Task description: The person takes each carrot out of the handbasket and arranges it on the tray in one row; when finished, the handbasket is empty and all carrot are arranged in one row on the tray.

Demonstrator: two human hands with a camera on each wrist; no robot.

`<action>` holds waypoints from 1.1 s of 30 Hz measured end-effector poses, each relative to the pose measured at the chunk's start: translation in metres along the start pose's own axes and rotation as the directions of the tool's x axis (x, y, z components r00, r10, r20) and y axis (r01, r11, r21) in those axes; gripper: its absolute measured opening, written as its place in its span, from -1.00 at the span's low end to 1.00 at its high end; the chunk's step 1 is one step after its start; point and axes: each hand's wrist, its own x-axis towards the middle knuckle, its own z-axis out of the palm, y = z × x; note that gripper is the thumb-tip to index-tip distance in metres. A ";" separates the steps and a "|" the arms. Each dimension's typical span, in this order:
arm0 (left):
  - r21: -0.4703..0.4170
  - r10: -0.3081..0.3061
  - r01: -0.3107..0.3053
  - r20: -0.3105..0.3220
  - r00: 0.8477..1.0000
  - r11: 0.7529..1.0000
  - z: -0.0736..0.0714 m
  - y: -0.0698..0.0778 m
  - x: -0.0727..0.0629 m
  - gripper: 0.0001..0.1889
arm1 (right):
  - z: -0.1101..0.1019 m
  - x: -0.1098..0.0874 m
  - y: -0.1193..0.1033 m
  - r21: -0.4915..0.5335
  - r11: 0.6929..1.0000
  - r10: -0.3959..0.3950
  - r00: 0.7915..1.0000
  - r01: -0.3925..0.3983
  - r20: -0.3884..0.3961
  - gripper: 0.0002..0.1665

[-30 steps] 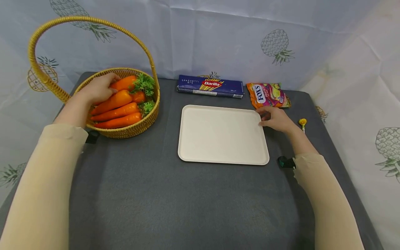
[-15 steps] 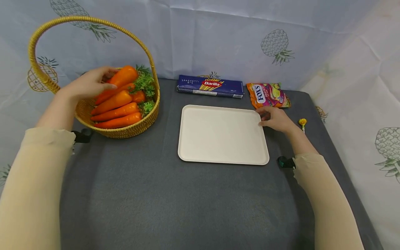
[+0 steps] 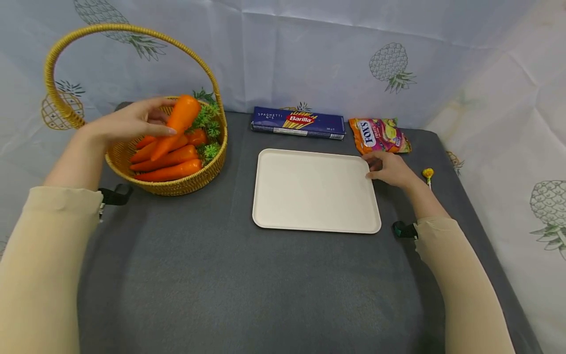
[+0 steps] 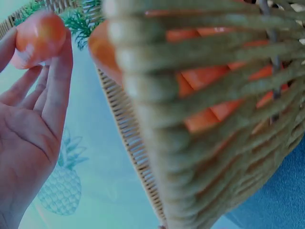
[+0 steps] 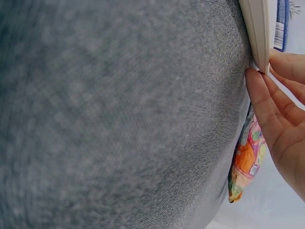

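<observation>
Above the wicker basket (image 3: 177, 188), my left hand (image 3: 132, 120) pinches an orange carrot (image 3: 182, 114) between thumb and fingers, its thick end up and its tip slanting down to the left. In the left wrist view the carrot (image 4: 40, 38) shows its rounded end between the fingertips. More carrots (image 3: 165, 172) with green tops lie inside the basket. At the right side of a cream rectangular tray (image 3: 316, 191), my right hand (image 3: 389, 169) pinches the rim near the far corner. The right wrist view shows the tray edge (image 5: 257, 33) between thumb and fingers.
A blue spaghetti box (image 3: 297, 123) lies behind the tray. An orange and pink candy bag (image 3: 380, 135) is just beyond my right hand, with a yellow lollipop (image 3: 428, 173) to its right. The basket's tall handle (image 3: 132, 28) arches over the carrots.
My left hand has lifted a carrot off the others in the basket and turned it to a steeper angle. The right hand and the tray have stayed in place.
</observation>
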 end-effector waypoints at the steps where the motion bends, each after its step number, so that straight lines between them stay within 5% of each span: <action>1: -0.007 0.013 -0.013 0.003 1.000 1.000 0.001 0.000 0.000 -0.17 | 0.000 0.000 0.000 0.002 1.000 0.002 1.000 -0.002 0.001 -0.38; 5: -0.046 0.050 -0.049 0.009 0.999 0.998 0.007 0.003 -0.001 -0.13 | 0.001 0.001 0.001 0.011 1.000 0.005 1.000 -0.005 0.001 -0.38; 12: -0.108 0.021 -0.016 0.047 0.999 0.994 0.014 0.009 -0.004 -0.06 | 0.003 0.002 0.001 0.044 0.999 -0.016 1.000 0.017 -0.017 -0.36; 24: -0.225 0.061 -0.039 0.090 0.994 0.974 0.025 0.019 -0.007 -0.07 | 0.006 0.002 -0.001 0.080 0.994 -0.070 0.996 0.074 -0.050 -0.36; 33: -0.224 0.062 -0.028 0.149 0.987 0.974 0.034 0.026 -0.006 -0.07 | 0.004 -0.004 0.006 0.091 0.992 -0.093 0.995 0.090 0.032 -0.19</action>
